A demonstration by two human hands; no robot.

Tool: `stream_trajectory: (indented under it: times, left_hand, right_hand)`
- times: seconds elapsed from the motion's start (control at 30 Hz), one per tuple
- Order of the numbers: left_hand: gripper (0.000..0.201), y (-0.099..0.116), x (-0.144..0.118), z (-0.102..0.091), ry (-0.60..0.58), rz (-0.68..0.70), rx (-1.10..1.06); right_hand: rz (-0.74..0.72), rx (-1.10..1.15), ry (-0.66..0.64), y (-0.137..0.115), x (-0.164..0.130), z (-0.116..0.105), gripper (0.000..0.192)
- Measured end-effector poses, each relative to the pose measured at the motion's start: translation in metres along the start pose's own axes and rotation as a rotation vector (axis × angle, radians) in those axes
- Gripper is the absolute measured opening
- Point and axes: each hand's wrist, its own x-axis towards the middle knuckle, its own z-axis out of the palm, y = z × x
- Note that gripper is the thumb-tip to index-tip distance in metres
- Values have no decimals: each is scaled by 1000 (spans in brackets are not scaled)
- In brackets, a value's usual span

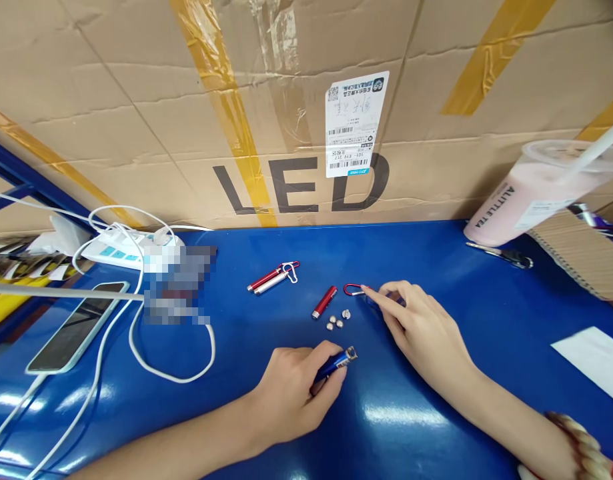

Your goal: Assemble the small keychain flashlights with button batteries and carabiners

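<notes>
Left hand grips a blue penlight; right hand touches a red carabiner clip beside button cells.

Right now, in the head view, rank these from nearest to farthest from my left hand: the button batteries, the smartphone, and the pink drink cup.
From the left hand:
1. Button batteries, just ahead of it, mid-table.
2. Smartphone, lying flat near the table's left edge.
3. Pink drink cup, far right, at the back by the cardboard box.
</notes>
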Motion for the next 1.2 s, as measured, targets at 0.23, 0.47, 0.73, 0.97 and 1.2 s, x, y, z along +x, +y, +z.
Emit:
stream_trajectory:
  times: [0.23,0.47,0.73,0.97,1.2]
  left_hand:
    - [19,-1,2,0,12,-18,12]
    - [20,1,0,0,18,-14,-5]
    - [20,0,0,1,14,-23,-26]
    - [18,2,0,0,49,12,-22]
    - [14,1,0,-1,63,20,-32]
  right_hand:
    - [107,577,-62,-19,1,-11,24]
    - [158,151,-77,-12,0,-8,31]
    - [129,-18,-96,-9,-5,-1,35]
    - [3,71,-30,-10,-2,-3,28]
    - [-13,62,-5,-11,-2,-3,29]
